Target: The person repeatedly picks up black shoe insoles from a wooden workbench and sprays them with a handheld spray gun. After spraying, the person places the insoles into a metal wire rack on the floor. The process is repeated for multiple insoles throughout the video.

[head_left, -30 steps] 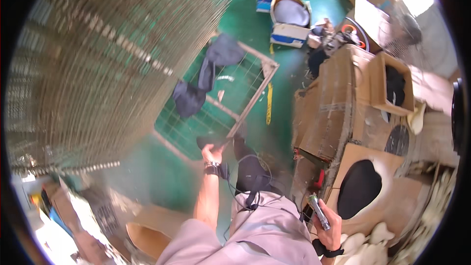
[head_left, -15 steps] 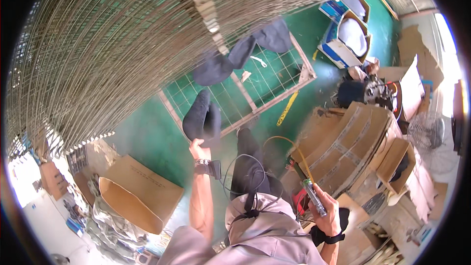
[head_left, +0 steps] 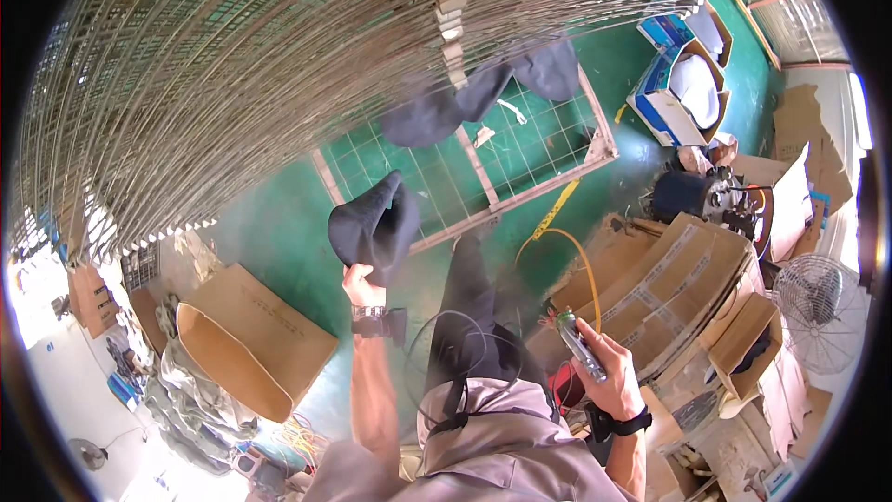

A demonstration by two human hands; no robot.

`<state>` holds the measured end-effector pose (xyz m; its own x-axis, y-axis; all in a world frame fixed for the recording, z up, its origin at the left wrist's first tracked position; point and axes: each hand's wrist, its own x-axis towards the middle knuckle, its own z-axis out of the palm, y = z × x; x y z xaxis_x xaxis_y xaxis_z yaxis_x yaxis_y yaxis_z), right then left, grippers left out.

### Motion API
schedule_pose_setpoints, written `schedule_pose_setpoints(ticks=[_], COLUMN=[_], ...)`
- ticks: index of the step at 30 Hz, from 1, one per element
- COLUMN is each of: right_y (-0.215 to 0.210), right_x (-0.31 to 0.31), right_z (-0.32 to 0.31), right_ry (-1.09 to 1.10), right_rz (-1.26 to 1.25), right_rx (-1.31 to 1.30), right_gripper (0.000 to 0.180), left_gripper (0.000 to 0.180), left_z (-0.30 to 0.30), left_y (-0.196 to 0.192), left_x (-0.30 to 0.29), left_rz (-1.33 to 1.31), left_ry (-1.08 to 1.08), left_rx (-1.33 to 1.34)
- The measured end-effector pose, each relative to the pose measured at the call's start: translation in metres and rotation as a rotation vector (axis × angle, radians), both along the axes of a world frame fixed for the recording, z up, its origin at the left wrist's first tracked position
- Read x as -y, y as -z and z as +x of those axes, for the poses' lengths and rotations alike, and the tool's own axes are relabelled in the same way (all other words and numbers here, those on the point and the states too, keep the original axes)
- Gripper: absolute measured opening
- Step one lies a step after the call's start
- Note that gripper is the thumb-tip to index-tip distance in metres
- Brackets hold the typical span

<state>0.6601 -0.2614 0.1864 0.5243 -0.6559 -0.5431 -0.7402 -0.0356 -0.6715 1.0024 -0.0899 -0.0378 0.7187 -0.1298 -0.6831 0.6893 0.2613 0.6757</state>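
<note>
My left hand (head_left: 362, 286) grips the lower edge of a dark grey felt hat (head_left: 367, 228), holding it out in front of me. The hat is tilted and its hollow opening partly shows. In my right hand (head_left: 610, 381) is a silver handheld tool (head_left: 584, 350) with a greenish end; its exact kind is unclear. A yellow hose (head_left: 589, 270) curves close by the tool, but where it joins is hidden. Several more dark felt pieces (head_left: 423, 119) rest on a wire-mesh frame (head_left: 492, 193) on the green floor, partly covered by the rack above.
A large rack of thin rods (head_left: 232, 93) slants across the upper left. An open cardboard box (head_left: 269, 335) stands at left, and stacked cardboard (head_left: 669, 288) at right. Beyond that are a fan (head_left: 818, 311), a dark motor-like machine (head_left: 692, 193) and boxes with white contents (head_left: 692, 93).
My left hand has moved slightly left and turned the hat, so its brim spreads wider. The right hand has shifted a little up and left with the tool, and the view has swung slightly.
</note>
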Motion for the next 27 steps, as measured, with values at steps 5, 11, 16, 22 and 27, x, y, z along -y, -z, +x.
schedule_pose_setpoints(ticks=[5, 11, 16, 22, 27], right_y=[0.008, 0.021, 0.028, 0.04, 0.061], right_x=[-0.006, -0.018, -0.023, -0.02, -0.02], right_z=[-0.001, -0.01, -0.013, -0.004, 0.002], right_ry=[-0.039, -0.029, -0.012, -0.031, -0.092], right_rz=[0.031, 0.032, 0.057, 0.101, 0.12], right_rx=[-0.033, -0.056, -0.086, -0.118, -0.145], right_gripper=[0.06, 0.06, 0.06, 0.06, 0.058], left_gripper=[0.03, 0.019, 0.037, 0.056, 0.057], left_z=[0.007, 0.015, 0.021, 0.028, 0.06], left_y=[0.0, 0.052, 0.06, 0.075, 0.131], left_x=[-0.028, -0.059, -0.062, -0.052, -0.039], left_rz=[-0.066, -0.043, -0.175, -0.199, -0.168], left_ry=[-0.005, -0.098, -0.13, -0.265, -0.356], left_rx=[0.032, -0.02, -0.096, -0.137, -0.109])
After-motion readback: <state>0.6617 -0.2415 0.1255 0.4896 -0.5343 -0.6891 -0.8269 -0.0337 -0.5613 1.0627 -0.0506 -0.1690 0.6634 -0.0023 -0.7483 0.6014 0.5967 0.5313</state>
